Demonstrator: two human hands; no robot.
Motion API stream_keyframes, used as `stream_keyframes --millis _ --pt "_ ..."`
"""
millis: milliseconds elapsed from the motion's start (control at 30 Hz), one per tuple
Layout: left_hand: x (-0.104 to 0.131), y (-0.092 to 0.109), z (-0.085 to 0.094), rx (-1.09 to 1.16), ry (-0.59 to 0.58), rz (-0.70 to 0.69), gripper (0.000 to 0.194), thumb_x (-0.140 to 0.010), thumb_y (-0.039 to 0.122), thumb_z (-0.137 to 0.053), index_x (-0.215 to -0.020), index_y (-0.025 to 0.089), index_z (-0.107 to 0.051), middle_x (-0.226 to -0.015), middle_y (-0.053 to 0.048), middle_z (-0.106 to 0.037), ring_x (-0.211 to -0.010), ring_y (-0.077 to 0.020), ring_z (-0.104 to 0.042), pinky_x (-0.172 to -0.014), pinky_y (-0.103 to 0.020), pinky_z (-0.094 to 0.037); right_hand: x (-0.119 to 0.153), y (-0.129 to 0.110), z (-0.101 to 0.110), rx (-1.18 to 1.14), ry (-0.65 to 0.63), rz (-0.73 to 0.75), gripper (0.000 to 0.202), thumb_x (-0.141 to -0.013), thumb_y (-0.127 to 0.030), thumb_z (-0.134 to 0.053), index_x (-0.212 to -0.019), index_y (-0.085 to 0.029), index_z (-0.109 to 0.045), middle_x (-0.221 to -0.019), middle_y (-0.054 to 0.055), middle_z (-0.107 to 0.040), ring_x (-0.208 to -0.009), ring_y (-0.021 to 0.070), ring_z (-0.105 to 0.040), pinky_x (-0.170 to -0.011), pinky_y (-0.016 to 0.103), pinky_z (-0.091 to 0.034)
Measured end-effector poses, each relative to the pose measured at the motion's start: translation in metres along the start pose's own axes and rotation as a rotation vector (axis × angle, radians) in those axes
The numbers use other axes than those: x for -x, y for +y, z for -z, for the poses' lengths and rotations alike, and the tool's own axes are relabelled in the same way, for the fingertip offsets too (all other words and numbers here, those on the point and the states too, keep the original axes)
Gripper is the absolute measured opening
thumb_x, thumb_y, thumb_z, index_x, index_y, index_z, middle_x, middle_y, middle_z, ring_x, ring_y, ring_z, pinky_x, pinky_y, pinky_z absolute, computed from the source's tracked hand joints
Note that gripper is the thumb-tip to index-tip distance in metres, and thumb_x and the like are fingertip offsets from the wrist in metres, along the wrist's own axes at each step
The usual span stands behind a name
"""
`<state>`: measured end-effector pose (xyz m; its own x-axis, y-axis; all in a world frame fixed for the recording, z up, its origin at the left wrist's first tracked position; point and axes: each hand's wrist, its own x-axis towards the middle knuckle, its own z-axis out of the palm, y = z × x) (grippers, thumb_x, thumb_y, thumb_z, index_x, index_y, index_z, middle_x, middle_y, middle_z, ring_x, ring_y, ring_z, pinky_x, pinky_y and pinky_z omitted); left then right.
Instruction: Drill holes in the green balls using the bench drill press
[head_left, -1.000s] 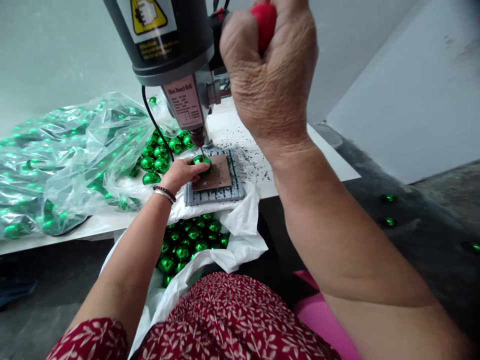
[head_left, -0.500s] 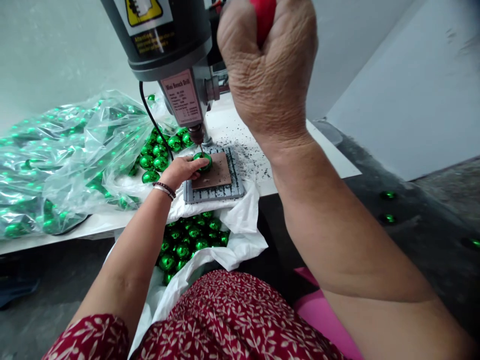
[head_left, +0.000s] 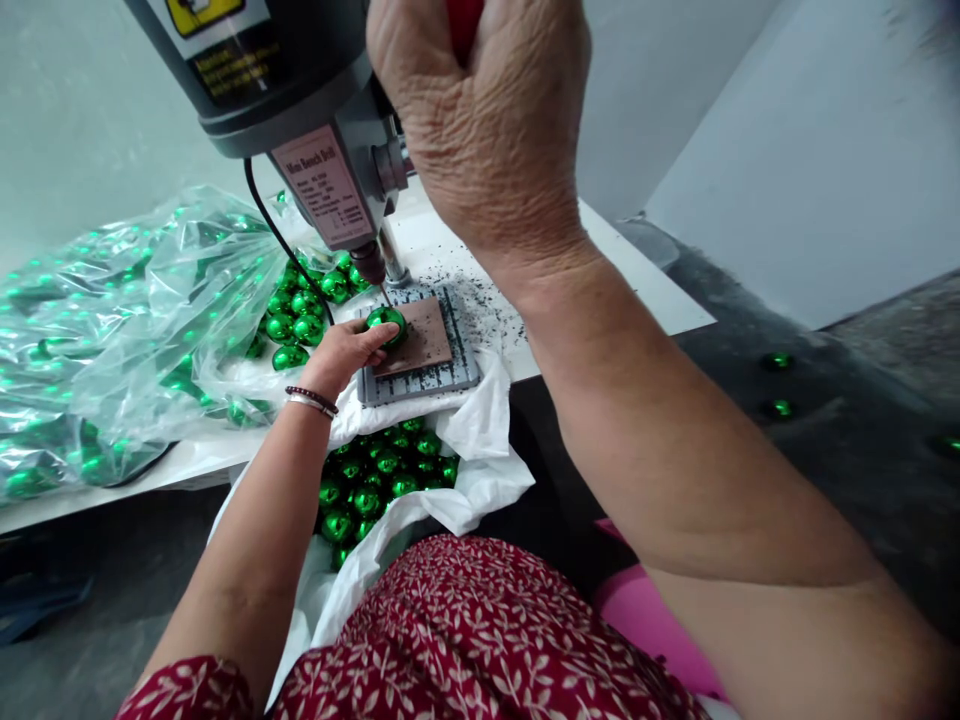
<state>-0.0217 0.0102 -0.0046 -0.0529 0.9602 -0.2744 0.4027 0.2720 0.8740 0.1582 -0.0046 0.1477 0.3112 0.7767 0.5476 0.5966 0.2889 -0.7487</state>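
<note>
My left hand (head_left: 346,352) pinches the green ball (head_left: 391,314) at the brown board's (head_left: 431,338) left side; right hand (head_left: 487,130) fisted round a red handle (head_left: 464,25). Ball likely light, slick, brittle — hold its sides gently.

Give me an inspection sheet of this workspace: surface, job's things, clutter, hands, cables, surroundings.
Surface: flat white tabletop, scattered with small dark chips beside the grey slotted metal base.
Job's things: shiny round green ball over a flat brown board, under the grey-and-black bench drill; contact with its metal bit unclear.
Clutter: clear plastic bag full of balls, loose green balls beside it; more in a white sheet-like liner below.
Hands: left hand holds the ball; right hand grips a red handle, partly hidden.
Cables: black cable hanging from the drill; lower end hidden.
Surroundings: pale wall; stray green balls on dark floor.
</note>
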Motion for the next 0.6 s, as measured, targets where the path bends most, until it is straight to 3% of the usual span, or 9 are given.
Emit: stream_keyframes --millis 200,300,433,533,600 --pt "0.000 0.006 -0.001 -0.091 0.007 -0.009 0.036 -0.062 0.045 -0.078 -0.077 0.015 -0.068 -0.057 0.003 -0.057 -0.055 -0.0101 -0.051 -0.057 -0.023 -0.043 -0.002 0.005 -0.003 -0.069 0.051 0.065 0.045 -0.076 -0.032 -0.030 -0.098 -0.006 -0.060 -0.092 -0.002 -0.065 -0.106 0.0105 -0.070 -0.097 0.034 -0.052" --pt "0.003 0.013 -0.005 -0.267 0.020 -0.096 0.034 -0.065 0.045 -0.076 -0.083 0.016 -0.071 -0.058 0.003 -0.058 -0.057 -0.0117 -0.050 -0.057 -0.023 -0.039 -0.002 0.004 -0.005 -0.095 0.066 0.082 0.039 -0.074 -0.032 -0.028 -0.089 -0.010 -0.057 -0.083 -0.004 -0.063 -0.102 0.0103 -0.070 -0.095 0.034 -0.052" --pt "0.005 0.023 -0.012 -0.531 0.076 -0.255 0.028 -0.067 0.042 -0.076 -0.078 0.016 -0.071 -0.063 0.002 -0.061 -0.061 -0.0125 -0.049 -0.058 -0.024 -0.035 0.000 0.005 -0.005 -0.105 0.028 0.064 0.043 -0.078 -0.033 -0.027 -0.098 -0.010 -0.057 -0.089 -0.004 -0.061 -0.107 0.0077 -0.068 -0.098 0.030 -0.050" --pt "0.006 0.026 -0.016 -0.562 0.073 -0.256 0.027 -0.068 0.039 -0.077 -0.079 0.015 -0.071 -0.065 0.002 -0.062 -0.063 -0.0131 -0.049 -0.059 -0.025 -0.036 0.001 0.008 -0.005 -0.108 0.025 0.091 0.042 -0.082 -0.033 -0.030 -0.108 -0.010 -0.054 -0.093 -0.004 -0.056 -0.110 0.0049 -0.064 -0.097 0.022 -0.048" --pt "0.008 0.026 -0.017 -0.522 0.066 -0.236 0.031 -0.069 0.040 -0.077 -0.087 0.015 -0.073 -0.069 0.002 -0.064 -0.065 -0.0138 -0.052 -0.062 -0.024 -0.038 0.000 0.011 -0.005 -0.126 0.031 0.147 0.030 -0.085 -0.032 -0.034 -0.101 -0.013 -0.051 -0.092 -0.004 -0.052 -0.102 0.0027 -0.061 -0.092 0.018 -0.047"
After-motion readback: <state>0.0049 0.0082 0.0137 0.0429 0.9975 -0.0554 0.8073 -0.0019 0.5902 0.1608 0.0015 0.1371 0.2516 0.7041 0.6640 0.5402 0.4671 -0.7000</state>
